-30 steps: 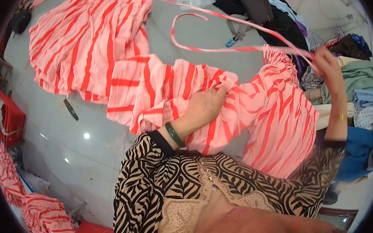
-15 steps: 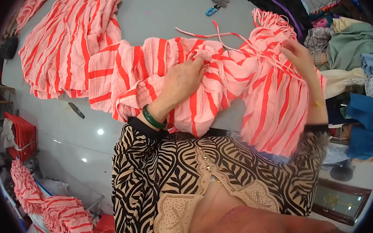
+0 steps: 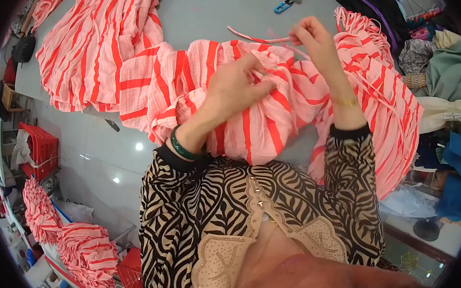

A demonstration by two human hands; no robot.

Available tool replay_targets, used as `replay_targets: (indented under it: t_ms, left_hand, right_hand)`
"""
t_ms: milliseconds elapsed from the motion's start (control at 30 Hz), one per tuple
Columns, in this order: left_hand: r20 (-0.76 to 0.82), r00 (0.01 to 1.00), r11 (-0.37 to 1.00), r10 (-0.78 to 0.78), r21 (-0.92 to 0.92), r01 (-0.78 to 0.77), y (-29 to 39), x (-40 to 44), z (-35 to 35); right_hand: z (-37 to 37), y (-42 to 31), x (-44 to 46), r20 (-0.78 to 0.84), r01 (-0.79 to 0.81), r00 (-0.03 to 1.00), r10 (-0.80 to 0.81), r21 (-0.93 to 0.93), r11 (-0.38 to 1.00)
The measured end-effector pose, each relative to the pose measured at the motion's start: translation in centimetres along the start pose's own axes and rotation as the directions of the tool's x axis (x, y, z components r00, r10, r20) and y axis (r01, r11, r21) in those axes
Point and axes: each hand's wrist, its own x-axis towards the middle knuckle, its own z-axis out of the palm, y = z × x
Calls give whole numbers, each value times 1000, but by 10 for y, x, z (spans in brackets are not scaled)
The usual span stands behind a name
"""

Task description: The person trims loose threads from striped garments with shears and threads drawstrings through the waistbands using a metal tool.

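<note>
Pink fabric with red stripes [image 3: 250, 126] lies bunched across the grey table. My left hand [image 3: 237, 84], with a green bangle at the wrist, rests on its gathered middle; the fingers curl into the folds, and thumb and index tips are slightly apart. To the right and farther up, my right hand [image 3: 311, 39] is raised over the fabric, its fingers pinched on a thin striped cord [image 3: 255, 38]. One loose end of this cord points to the upper left. More thin ties lie over the fabric's right part, near a fringed bunch of strands [image 3: 353, 20].
Small blue snips [image 3: 283, 6] lie on the table [image 3: 210, 11] beside grey straps and black cloth. Folded garments [image 3: 450, 72] are piled at the right. A red basket [image 3: 44, 149] and more striped fabric [image 3: 88, 255] stand at the left. A dark tool [image 3: 112, 124] lies near the table's edge.
My right hand has come left from the fabric's right part to near my left hand, and is now on the cord. The thumb and index finger of my left hand have parted a little.
</note>
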Motion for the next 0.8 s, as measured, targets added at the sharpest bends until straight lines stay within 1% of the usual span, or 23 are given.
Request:
replay_targets:
  t_ms: [33,67,100,133,167,200,267,367,400,433,533,633,733,800]
  left_hand:
    - [16,1000,997,6,-73,-5,1,1,-4]
    - [45,999,996,-5,-83,9,2,0,-6]
    - [76,997,996,-15,-91,21,4,0,-6]
    - [105,994,995,-24,-96,34,7,-1,-6]
    - [112,994,995,17,-98,-6,1,-1,0]
    - [116,993,998,19,-66,-11,0,-2,4]
    - [113,993,1000,13,0,-13,-2,-3,8]
    - [95,995,998,-38,-42,42,-13,0,12]
    - [91,995,999,-38,-10,39,-14,-1,12]
    - [90,995,999,-37,19,36,-13,-1,12]
    - [89,996,996,-27,86,20,-17,-1,17]
    - [90,996,995,-19,98,10,-18,0,20]
    - [84,996,994,-19,110,10,-19,0,21]
    - [82,996,991,-19,130,8,-18,-1,23]
  right_hand:
    - [-1,-12,-14,-7,39,999,-40,-36,999]
    - [-2,-21,-21,-15,79,997,-80,-73,994]
    - [-3,-26,-22,-14,57,998,-61,-190,980]
    - [-6,-20,-18,-5,15,1000,-16,-210,978]
    - [-8,-8,-7,8,-24,1000,26,-229,973]
    - [-8,3,3,24,-57,998,65,-248,967]
    - [2,17,14,137,-64,986,99,-236,970]
    - [19,12,18,319,-103,932,171,-220,970]
    - [25,7,18,377,-123,905,200,-217,968]
    - [29,1,17,387,-116,889,246,-329,937]
    - [38,34,20,509,152,858,66,-374,915]
    - [34,39,11,353,26,929,111,-361,932]
    - [26,34,1,245,16,965,92,-405,914]
    - [29,51,1,282,82,958,46,-424,902]
